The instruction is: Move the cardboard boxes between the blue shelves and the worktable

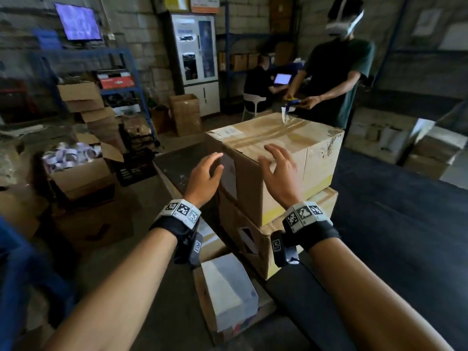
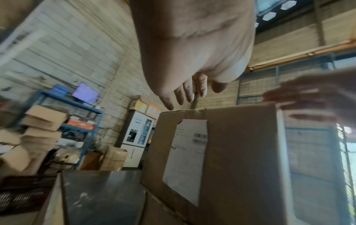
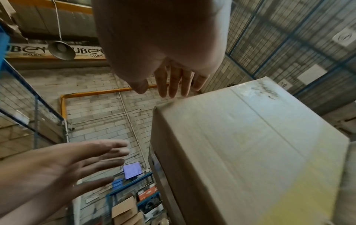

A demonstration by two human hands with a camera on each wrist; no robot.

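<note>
a: item one, top box (image 1: 276, 158)?

b: i log it as a big taped carton, stacked on a lower box (image 1: 255, 239) at the edge of the dark table (image 1: 395, 198). label on its left face, yellow band low on its near face. it rests there, not lifted.

a: hands?

b: left hand (image 1: 206, 174): fingers spread and relaxed, just beside the labelled face, holding nothing. the left wrist view shows the fingertips (image 2: 169, 105) near the top corner; touching or not, i cannot tell. right hand (image 1: 277, 171): fingers splayed, over the near top edge, holding nothing. the right wrist view shows a gap between its fingers (image 3: 173, 85) and the carton.

a: progress?

b: my reading: reach under way, grip not yet made. two boxes are on the table, so some stacking looks done; which way this one goes, i cannot say. lift, carry and set-down are all left.

a: surroundings?

b: small box (image 1: 228, 295) below the table corner, near me. open box (image 1: 76, 171) of pale rolls on the floor at left. a leaning stack (image 1: 88, 105) of cartons in front of the blue shelves (image 1: 121, 72). a monitor (image 1: 77, 21) above them. a person (image 1: 339, 72) at the far end of the top box, holding what looks like a tape dispenser (image 1: 291, 102) at its seam. a second person (image 1: 260, 82) sits behind, at a lit screen.
</note>
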